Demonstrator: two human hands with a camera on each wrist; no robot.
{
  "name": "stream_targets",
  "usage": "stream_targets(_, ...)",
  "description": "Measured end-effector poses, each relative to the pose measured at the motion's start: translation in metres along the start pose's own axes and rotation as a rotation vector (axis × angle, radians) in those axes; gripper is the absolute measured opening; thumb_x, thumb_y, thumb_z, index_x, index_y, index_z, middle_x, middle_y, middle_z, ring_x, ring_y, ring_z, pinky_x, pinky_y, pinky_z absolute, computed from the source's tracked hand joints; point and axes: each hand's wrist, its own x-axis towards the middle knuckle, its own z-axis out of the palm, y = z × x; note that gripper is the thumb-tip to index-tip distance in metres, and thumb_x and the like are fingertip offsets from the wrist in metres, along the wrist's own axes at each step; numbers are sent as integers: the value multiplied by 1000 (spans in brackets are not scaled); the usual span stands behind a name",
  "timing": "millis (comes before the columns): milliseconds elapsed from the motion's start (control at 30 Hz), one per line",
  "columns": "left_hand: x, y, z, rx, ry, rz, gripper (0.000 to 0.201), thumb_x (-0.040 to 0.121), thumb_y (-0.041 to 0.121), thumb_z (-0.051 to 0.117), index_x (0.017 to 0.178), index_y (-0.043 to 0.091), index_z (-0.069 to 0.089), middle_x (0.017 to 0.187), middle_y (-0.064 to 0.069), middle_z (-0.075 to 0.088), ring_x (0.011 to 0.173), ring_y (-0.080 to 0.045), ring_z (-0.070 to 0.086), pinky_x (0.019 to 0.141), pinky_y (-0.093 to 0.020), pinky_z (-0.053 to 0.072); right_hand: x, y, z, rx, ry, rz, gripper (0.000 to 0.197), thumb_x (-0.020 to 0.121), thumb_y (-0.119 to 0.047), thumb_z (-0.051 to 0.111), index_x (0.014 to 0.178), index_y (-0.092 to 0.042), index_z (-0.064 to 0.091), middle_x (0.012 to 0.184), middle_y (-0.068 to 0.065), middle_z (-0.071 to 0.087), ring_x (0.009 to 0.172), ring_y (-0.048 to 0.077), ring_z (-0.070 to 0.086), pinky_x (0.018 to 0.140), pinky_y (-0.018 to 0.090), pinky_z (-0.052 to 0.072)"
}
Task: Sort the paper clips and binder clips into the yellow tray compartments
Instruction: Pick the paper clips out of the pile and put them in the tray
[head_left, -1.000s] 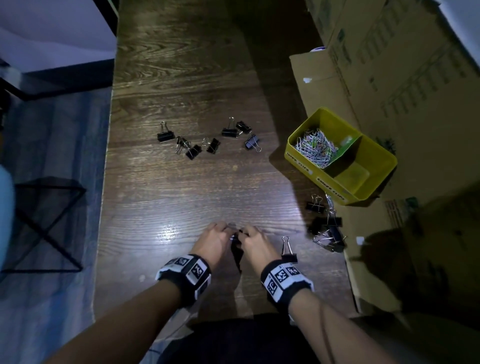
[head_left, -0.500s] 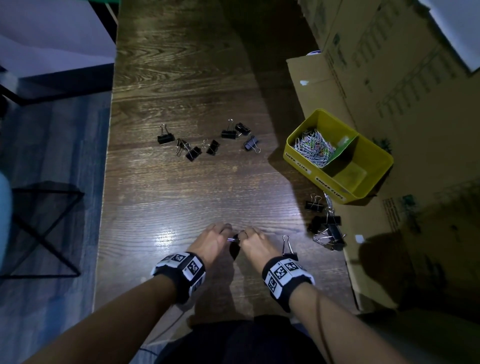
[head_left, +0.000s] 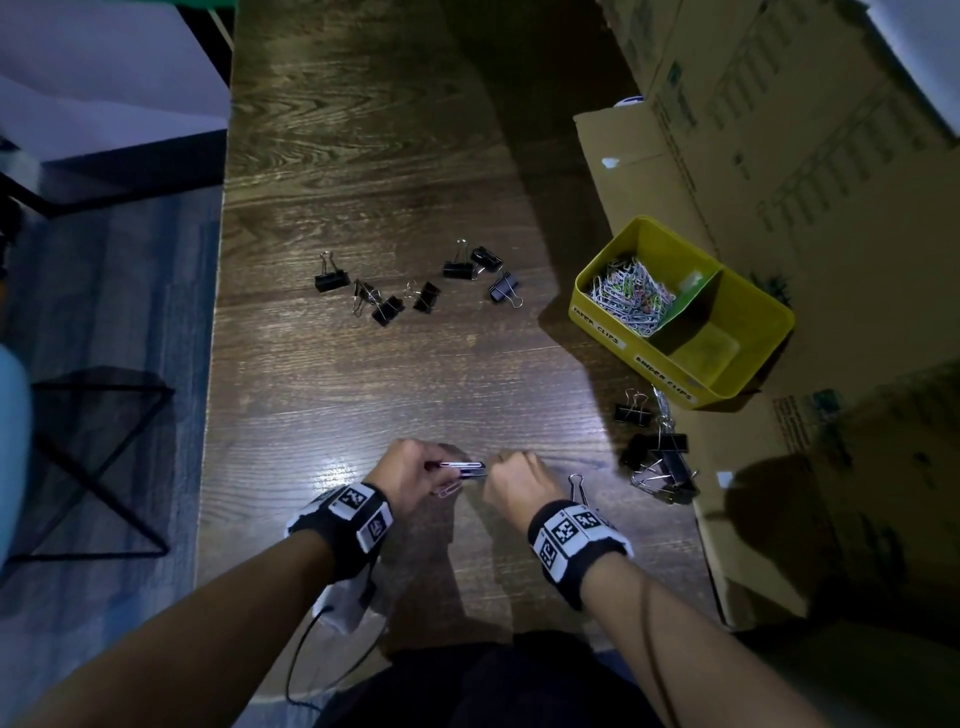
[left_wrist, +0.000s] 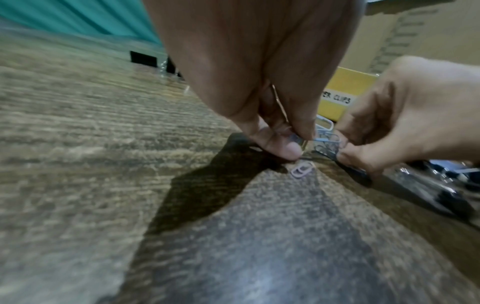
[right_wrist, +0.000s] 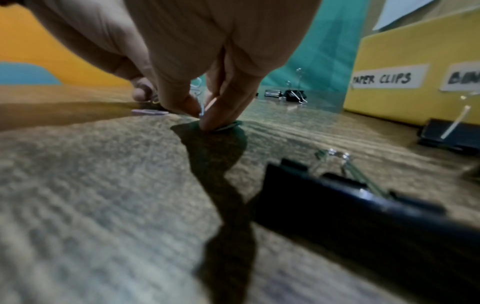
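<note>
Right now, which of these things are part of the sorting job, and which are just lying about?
Part of the job:
yellow tray
paper clips in the tray
loose pink paper clip
binder clips
left hand and right hand, pinching tangled clips

Just lying about:
cardboard boxes
black stool

- Both hands sit low over the dark wood-grain table (head_left: 363, 156), left hand (head_left: 408, 475) and right hand (head_left: 517, 486) close together, fingers curled on a small metal clip (head_left: 465, 467) held between them.
- A pale pink paper clip (head_left: 451, 490) lies on the wood just under the left hand.
- Scattered black binder clips (head_left: 415, 286) lie farther up the table; another heap of black binder clips (head_left: 660, 452) lies to the right.
- The yellow plastic two-compartment tray (head_left: 602, 332) sits on brown cardboard (head_left: 779, 208), its far compartment full of pastel paper clips (head_left: 628, 301).
</note>
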Motion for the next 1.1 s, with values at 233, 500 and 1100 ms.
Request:
stream_targets(233, 14, 4, -22, -476, -27, -167, 14, 80, 2, 67, 88, 12, 72, 58, 5, 68, 44, -5, 58, 49, -14, 48, -2, 22, -11, 545, 174, 176, 15, 85, -24, 60, 89, -13, 70, 85, 9, 66, 73, 19, 58, 74, 26, 51)
stream_targets(500, 66, 88, -73, -772, -51, -49, 10, 77, 5, 65, 85, 3, 69, 65, -7, 69, 51, -12, 62, 52, -19, 53, -29, 69, -95, 1363, 687, 163, 23, 72, 11, 66, 73, -11, 71, 69, 10, 70, 60, 17, 62, 63, 30, 56)
stream_targets(1100, 172, 234, -39, 231, -71, 164, 29, 87, 26, 60, 115, 19, 64, 107, -3, 67, 94, -15, 60, 79, -20, 42, 7, 170, -197, 563, 697, 242, 22, 86, -16, 64, 106, -8, 68, 99, 6, 69, 88, 13, 60, 82, 23, 44)
